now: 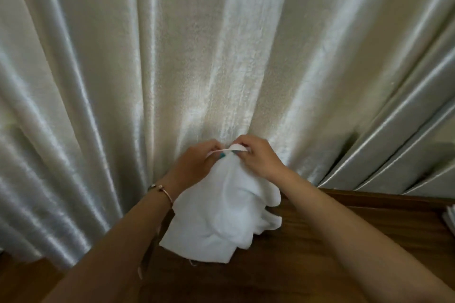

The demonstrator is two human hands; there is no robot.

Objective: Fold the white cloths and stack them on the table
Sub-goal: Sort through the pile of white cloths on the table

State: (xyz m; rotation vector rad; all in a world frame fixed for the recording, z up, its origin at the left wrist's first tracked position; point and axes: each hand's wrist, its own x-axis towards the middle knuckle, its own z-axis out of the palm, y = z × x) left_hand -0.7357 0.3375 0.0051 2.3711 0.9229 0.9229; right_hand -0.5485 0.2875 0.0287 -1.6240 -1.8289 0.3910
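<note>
A white cloth (221,216) hangs crumpled in the air above the dark wooden table (320,248). My left hand (194,167) and my right hand (258,155) pinch its upper edge close together, fingers closed on the hem. The cloth's lower part droops in loose folds toward the table's left end. At the far right edge of the view a sliver of other white cloths (450,216) lies on the table, mostly cut off.
A pale, shiny pleated curtain (197,56) fills the whole background right behind the table. A bracelet sits on my left wrist (163,190). Brown floor (22,278) shows at the lower left, beside the table.
</note>
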